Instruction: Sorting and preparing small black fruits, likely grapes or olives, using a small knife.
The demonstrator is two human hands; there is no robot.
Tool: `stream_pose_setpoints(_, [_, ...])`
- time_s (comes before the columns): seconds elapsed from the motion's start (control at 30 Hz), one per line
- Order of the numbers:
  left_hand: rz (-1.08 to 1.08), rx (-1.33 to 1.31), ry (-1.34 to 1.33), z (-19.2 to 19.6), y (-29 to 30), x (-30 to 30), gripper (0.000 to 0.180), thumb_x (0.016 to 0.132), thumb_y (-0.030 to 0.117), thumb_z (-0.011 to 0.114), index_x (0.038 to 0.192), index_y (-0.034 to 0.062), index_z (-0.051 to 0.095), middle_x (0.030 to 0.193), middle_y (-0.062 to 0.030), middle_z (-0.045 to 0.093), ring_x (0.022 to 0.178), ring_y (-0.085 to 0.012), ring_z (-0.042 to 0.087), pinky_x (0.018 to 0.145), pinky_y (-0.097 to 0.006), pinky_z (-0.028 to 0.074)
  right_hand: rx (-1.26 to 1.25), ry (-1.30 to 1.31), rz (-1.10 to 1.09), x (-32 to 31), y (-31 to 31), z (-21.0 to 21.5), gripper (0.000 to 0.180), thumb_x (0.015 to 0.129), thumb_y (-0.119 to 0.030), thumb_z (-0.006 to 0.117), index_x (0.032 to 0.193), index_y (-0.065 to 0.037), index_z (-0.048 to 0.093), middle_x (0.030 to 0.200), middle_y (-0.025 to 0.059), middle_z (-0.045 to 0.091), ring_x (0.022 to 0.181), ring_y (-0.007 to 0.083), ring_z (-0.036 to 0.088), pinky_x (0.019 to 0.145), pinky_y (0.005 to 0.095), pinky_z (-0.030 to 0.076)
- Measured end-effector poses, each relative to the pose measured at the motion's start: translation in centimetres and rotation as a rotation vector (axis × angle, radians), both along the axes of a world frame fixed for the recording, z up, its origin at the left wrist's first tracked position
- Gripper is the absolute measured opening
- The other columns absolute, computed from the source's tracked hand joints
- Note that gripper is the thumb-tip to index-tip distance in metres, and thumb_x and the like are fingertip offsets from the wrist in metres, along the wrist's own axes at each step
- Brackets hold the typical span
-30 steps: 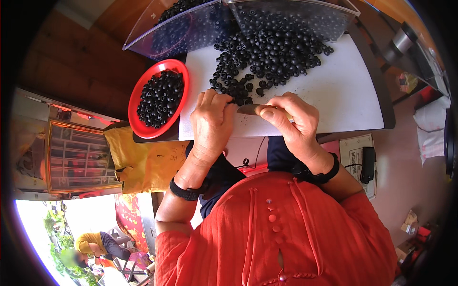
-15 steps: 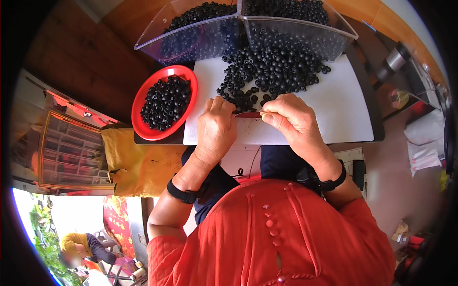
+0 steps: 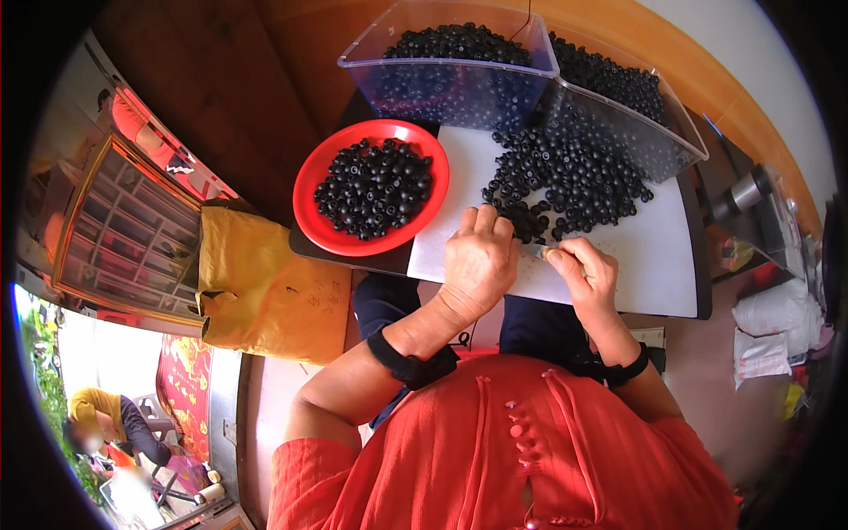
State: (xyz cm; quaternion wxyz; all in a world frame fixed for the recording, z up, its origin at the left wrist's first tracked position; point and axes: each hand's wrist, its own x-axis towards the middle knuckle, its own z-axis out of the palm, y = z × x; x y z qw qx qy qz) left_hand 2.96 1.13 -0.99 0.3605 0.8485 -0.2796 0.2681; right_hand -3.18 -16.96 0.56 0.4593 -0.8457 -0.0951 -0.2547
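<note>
My right hand (image 3: 587,276) is closed on a small knife (image 3: 531,250), whose thin blade points toward my left hand and shows only in part. My left hand (image 3: 480,263) is curled shut at the board's near side, knuckles up; whatever its fingertips hold is hidden. Both hands rest low over a white board (image 3: 654,265), almost meeting. Just beyond them spreads a heap of small black round beads (image 3: 583,181), some showing a hollow on one side. To the left of my left hand, a red plate (image 3: 309,208) carries more of these beads.
Two clear plastic bins, a left one (image 3: 424,84) and a right one (image 3: 636,128), hold many beads behind the heap. A yellow bag (image 3: 274,291) hangs left of the table. A dark cylinder with a metal band (image 3: 746,190) and white bags (image 3: 777,314) lie right. Another person (image 3: 115,424) sits far off.
The view has turned, so the table and plate appear farther right and tilted. My hands stay close together over the board, and less of the knife blade shows between them.
</note>
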Motion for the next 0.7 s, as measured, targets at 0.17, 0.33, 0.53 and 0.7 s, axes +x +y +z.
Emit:
stream_pose_setpoints(0.17, [0.020, 0.018, -0.013, -0.34, -0.41, 0.21, 0.016, 0.075, 0.006, 0.075, 0.087, 0.0045, 0.064, 0.089, -0.0104, 0.058, 0.086, -0.0320, 0.061, 0.066, -0.044, 0.053, -0.029, -0.005, -0.030, 0.30, 0.06, -0.05, 0.021, 0.095, -0.015, 0.076, 0.086, 0.001, 0.067, 0.066, 0.0057, 0.061, 0.056, 0.0123, 0.053, 0.054, 0.0288, 0.044])
stream_pose_setpoints(0.33, [0.035, 0.018, -0.024, -0.37, -0.43, 0.24, 0.013, 0.076, 0.006, 0.073, 0.085, 0.0042, 0.064, 0.089, -0.0108, 0.058, 0.085, -0.0322, 0.060, 0.065, -0.043, 0.053, 0.001, 0.076, -0.024, 0.62, -0.03, 0.21, 0.023, 0.095, -0.019, 0.076, 0.084, -0.001, 0.068, 0.065, 0.0046, 0.060, 0.056, 0.0116, 0.052, 0.054, 0.0290, 0.044])
stream_pose_setpoints(0.53, [0.071, 0.035, -0.051, -0.62, -0.21, -0.02, 0.012, 0.076, 0.009, 0.070, 0.085, 0.0043, 0.065, 0.089, -0.0112, 0.058, 0.083, -0.0325, 0.061, 0.065, -0.044, 0.054, 0.041, 0.090, -0.020, 0.62, 0.06, 0.06, 0.024, 0.094, -0.021, 0.077, 0.083, -0.001, 0.069, 0.062, 0.0043, 0.060, 0.056, 0.0109, 0.054, 0.055, 0.0292, 0.044])
stream_pose_setpoints(0.7, [0.076, 0.118, -0.073, -0.94, -0.25, 0.20, 0.015, 0.077, 0.014, 0.070, 0.088, 0.0039, 0.067, 0.091, -0.0111, 0.059, 0.086, -0.0324, 0.062, 0.067, -0.045, 0.054, 0.021, 0.101, -0.014, 0.44, -0.24, 0.12, 0.025, 0.095, -0.026, 0.076, 0.085, -0.003, 0.071, 0.063, 0.0062, 0.063, 0.056, 0.0137, 0.058, 0.056, 0.0315, 0.046])
